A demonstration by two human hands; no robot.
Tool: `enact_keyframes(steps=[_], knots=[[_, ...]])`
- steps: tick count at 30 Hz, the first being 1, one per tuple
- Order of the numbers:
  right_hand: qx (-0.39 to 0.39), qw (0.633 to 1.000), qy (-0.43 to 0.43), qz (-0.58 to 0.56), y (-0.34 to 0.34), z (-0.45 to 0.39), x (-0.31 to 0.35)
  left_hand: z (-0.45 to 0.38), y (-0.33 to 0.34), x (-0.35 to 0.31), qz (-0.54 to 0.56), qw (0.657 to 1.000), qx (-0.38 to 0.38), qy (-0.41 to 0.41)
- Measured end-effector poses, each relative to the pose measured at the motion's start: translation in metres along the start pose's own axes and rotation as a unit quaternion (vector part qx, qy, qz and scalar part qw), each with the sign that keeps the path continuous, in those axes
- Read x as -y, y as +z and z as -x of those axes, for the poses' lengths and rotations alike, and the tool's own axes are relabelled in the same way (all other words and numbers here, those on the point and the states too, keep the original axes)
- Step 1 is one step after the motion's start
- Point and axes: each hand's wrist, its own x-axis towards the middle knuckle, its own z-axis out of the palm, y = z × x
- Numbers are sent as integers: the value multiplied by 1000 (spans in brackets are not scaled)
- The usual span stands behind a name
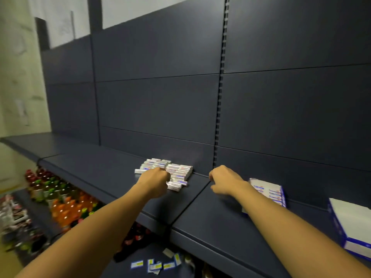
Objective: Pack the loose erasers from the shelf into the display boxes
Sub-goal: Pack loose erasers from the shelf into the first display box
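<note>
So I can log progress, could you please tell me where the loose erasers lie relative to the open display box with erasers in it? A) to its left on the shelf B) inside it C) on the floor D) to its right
A: the loose erasers sit piled at the left hand, with the display box further right behind the right hand.

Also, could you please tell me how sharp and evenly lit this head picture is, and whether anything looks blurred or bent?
Head view: dim, flat light with a soft sheen on the back panel; left hand and loose erasers fairly sharp; right hand slightly smeared; bottles at lower left blurred; the shelf and panel seams slant and bow with the wide-angle lens.
</note>
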Motion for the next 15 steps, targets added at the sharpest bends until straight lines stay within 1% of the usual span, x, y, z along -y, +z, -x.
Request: enact_keyframes(steps=[4, 8, 15], knots=[[10, 999, -32, -1, 2, -18, 42, 18, -7, 40, -11, 1000, -1, -25], [2, 999, -45, -3, 2, -36, 81, 29, -10, 81, -14, 999, -7, -42], [6, 999, -33, -1, 8, -71, 147, 33, 1, 153, -6, 999, 12, -38]])
